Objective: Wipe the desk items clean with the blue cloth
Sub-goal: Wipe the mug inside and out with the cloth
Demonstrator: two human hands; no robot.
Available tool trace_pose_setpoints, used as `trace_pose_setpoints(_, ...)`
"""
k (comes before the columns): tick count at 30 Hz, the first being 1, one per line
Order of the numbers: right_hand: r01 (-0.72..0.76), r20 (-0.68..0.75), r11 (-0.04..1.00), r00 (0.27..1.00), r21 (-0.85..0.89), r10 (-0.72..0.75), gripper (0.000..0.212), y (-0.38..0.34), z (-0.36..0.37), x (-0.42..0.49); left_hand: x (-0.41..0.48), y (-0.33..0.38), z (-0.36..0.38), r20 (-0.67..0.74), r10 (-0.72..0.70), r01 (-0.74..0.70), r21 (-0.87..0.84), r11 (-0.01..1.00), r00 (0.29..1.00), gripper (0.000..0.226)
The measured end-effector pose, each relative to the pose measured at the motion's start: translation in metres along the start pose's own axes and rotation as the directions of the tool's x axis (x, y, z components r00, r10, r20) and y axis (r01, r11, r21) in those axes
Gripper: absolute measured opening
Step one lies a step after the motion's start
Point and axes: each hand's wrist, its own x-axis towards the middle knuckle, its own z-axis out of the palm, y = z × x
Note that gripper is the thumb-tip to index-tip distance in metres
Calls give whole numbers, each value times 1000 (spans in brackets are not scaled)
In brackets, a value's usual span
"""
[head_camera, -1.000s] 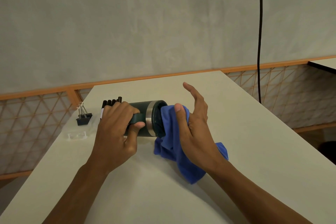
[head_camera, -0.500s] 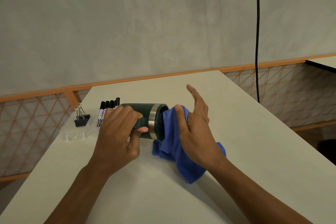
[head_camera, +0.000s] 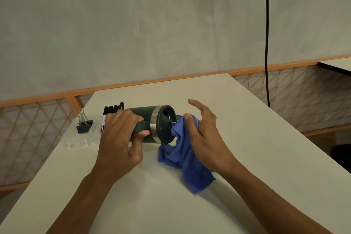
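Blue cloth (head_camera: 182, 156), soft and crumpled, lies in a loose heap on the pale flat table top (head_camera: 256, 148), just to the right of the mug. Its top end is bunched up and touches the mouth of the mug, and its far corner trails down the table under the right wrist.

The right hand (head_camera: 206, 137) has hold of the blue cloth. Its thumb pins the bunched part against the side of the hand, while the other fingers stick out loosely and hold nothing.

The dark green round mug with a shiny silver band (head_camera: 152, 121) is on its side near the middle of the table, with its open mouth turned to the right. It looks dark inside, with a few shiny spots. I cannot tell if it rests on the table or is lifted a little.

The left hand (head_camera: 121, 138) grips the mug tight. Its fingers curl over the green handle, and its thumb is tucked under.

Behind that hand is a row of black marker pens (head_camera: 112, 109). Left of them sits a bunch of black binder clips (head_camera: 84, 127), near the table edge. A thin black cable (head_camera: 267, 34) hangs down the grey wall on the right.
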Motion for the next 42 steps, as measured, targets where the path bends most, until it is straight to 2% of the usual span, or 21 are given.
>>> trace_pose_setpoints(2, 31, -11, 1000, 999, -2, -31, 34, -4, -3, -2, 0, -2, -1, -10, -49, 49, -23, 999, 999, 16)
trace_pose_setpoints(3, 38, -12, 999, 999, 23, -38, 37, -7, -5, -3, -1, -2, -1, -5, -70, 70, -42, 997, 998, 20)
trace_pose_setpoints(5, 30, 9, 991, 999, 127, -32, 40, -11, -8, -3, -2, -4, -2, 14, -84, 84, -62, 995, 996, 28)
trace_pose_setpoints(7, 54, 46, 977, 997, 208, -65, 31, -12, -10, -4, -3, -5, -2, 29, -83, 84, -71, 994, 996, 24)
trace_pose_setpoints(10, 128, 92, 979, 985, 161, -145, 34, -4, -19, -3, -2, -5, -3, 43, -111, 115, -97, 989, 993, 15)
trace_pose_setpoints(12, 143, 131, 985, 979, 97, -155, 43, 4, -32, 4, -2, -6, -5, 47, -139, 144, -114, 983, 989, 18)
trace_pose_setpoints(14, 190, 237, 982, 953, 16, -189, 42, 8, -43, 9, -1, -8, -9, 46, -174, 178, -103, 979, 984, 25)
trace_pose_setpoints(17, 266, 343, 960, 913, -85, -223, 57, 12, -49, 13, 0, -10, -12, 37, -188, 191, -84, 978, 981, 26)
trace_pose_setpoints(20, 274, 261, 953, 937, -130, -234, 35, 14, -41, 15, -1, -12, -12, 38, -174, 177, -66, 982, 984, 27)
trace_pose_setpoints(23, 120, 93, 989, 989, -83, -112, 18, 11, -27, 12, 0, -8, -10, 51, -122, 126, -89, 988, 991, 19)
trace_pose_setpoints(25, 43, 7, 997, 999, -63, -42, 10, 7, -19, 8, 0, -4, -8, 68, -78, 85, -105, 991, 995, 20)
trace_pose_setpoints(29, -62, 6, 997, 998, -38, 62, 11, 6, -13, 7, -1, -1, -4, 117, 4, 9, -109, 994, 993, 17)
trace_pose_setpoints(31, -66, -14, 997, 998, -29, 66, 10, 5, -12, 7, -1, -1, -3, 127, 40, -27, -107, 994, 991, 17)
trace_pose_setpoints(34, -95, -61, 995, 994, 10, 95, 13, 4, -6, 7, 1, 5, -1, 117, 100, -87, -110, 990, 988, 22)
trace_pose_setpoints(37, -165, -46, 982, 984, 91, 169, 9, 8, 2, 9, -2, 10, 2, 91, 147, -140, -81, 987, 985, 25)
trace_pose_setpoints(39, -178, -30, 980, 983, 86, 181, 8, 10, 1, 10, -4, 11, 4, 97, 128, -119, -88, 989, 987, 24)
trace_pose_setpoints(42, -107, -45, 994, 993, 20, 108, 8, 10, -4, 11, -3, 8, 1, 110, 75, -63, -113, 992, 991, 16)
